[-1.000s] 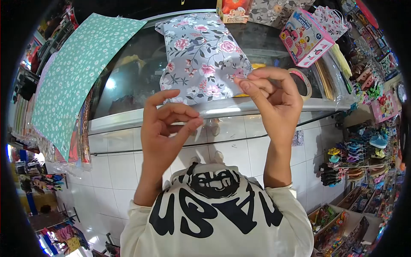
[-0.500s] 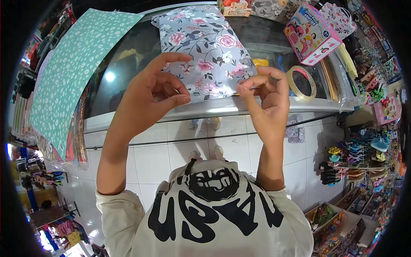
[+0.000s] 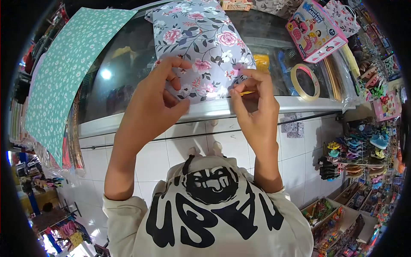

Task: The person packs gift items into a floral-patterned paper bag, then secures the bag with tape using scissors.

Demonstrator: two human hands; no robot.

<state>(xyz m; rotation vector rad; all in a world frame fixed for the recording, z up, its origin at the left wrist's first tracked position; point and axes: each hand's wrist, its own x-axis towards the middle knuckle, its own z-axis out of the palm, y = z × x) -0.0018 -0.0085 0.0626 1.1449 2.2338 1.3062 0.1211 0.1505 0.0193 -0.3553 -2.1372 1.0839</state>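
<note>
A grey floral wrapping-paper piece (image 3: pixel 199 40), printed with pink roses and white flowers, lies on the glass counter, its near end at the metal front edge (image 3: pixel 205 108). My left hand (image 3: pixel 156 100) hovers over its near left side, fingers curled and thumb apart, holding nothing visible. At the near right corner, my right hand (image 3: pixel 257 94) has thumb and index fingertip pressed together. What is between those fingertips is too small to make out. A bit of yellow shows just behind them. To the right stands a roll of clear tape (image 3: pixel 305 82).
Green daisy-print paper (image 3: pixel 79 64) covers the counter's left side and hangs over the edge. A pink toy box (image 3: pixel 316 32) sits at back right, beside a floral bag (image 3: pixel 342 19). A yellow packet (image 3: pixel 261 63) shows near the tape. Display racks (image 3: pixel 355 150) stand at right.
My right hand has moved slightly left along the near edge of the floral paper. My left hand has shifted a little right and its fingers have turned. The view has shifted slightly.
</note>
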